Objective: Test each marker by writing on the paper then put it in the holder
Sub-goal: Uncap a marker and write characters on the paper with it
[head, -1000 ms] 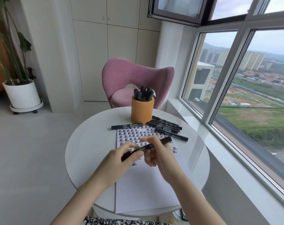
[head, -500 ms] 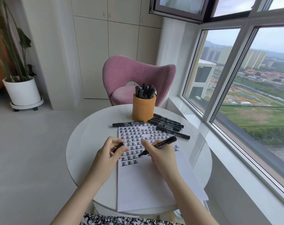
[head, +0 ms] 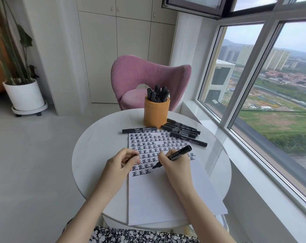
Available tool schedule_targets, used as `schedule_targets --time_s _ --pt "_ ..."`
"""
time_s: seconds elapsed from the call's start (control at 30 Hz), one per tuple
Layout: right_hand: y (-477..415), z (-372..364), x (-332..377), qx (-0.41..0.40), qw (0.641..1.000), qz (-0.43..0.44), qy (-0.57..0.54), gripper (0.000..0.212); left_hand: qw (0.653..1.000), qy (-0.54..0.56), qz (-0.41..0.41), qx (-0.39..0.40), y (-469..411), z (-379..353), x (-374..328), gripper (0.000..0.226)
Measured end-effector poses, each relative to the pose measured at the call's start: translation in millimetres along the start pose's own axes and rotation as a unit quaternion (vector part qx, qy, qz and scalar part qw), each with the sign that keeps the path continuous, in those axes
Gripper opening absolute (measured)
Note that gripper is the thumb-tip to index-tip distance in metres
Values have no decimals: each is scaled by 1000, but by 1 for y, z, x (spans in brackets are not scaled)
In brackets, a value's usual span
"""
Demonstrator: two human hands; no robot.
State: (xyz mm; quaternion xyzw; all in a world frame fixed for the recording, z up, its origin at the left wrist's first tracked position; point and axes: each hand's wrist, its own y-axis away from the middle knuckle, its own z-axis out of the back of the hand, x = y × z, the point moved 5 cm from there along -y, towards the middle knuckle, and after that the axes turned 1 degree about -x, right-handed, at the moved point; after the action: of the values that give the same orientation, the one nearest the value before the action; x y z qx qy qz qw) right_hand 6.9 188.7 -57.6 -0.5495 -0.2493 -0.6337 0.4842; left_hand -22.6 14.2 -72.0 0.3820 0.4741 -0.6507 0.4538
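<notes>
A white paper (head: pixel 166 195) lies on the round white table (head: pixel 96 151), its upper half filled with rows of black written characters. My right hand (head: pixel 175 163) grips an uncapped black marker (head: pixel 179 153), with its tip down on the paper beside the last row of marks. My left hand (head: pixel 121 163) rests at the paper's left edge and pinches the marker's black cap (head: pixel 131 157). An orange holder (head: pixel 156 112) at the table's far side holds several black markers. Several more markers (head: pixel 182 131) lie to its right, and one lone marker (head: pixel 139 130) lies above the paper.
A pink chair (head: pixel 148 79) stands behind the table. Large windows (head: pixel 264 95) run along the right side, with a sill close to the table. A potted plant in a white pot (head: pixel 24 94) stands on the floor at far left. White cupboards line the back wall.
My hands pulled the cap off the marker and moved apart. The right hand brought the marker's tip down to the paper, and the left hand settled at the paper's left edge with the cap.
</notes>
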Motion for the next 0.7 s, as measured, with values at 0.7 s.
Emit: schedule_targets --time_s 0.7 --pt "1 -2 1 -2 1000 7 14 29 1000 -9 -1 4 0 -1 3 7"
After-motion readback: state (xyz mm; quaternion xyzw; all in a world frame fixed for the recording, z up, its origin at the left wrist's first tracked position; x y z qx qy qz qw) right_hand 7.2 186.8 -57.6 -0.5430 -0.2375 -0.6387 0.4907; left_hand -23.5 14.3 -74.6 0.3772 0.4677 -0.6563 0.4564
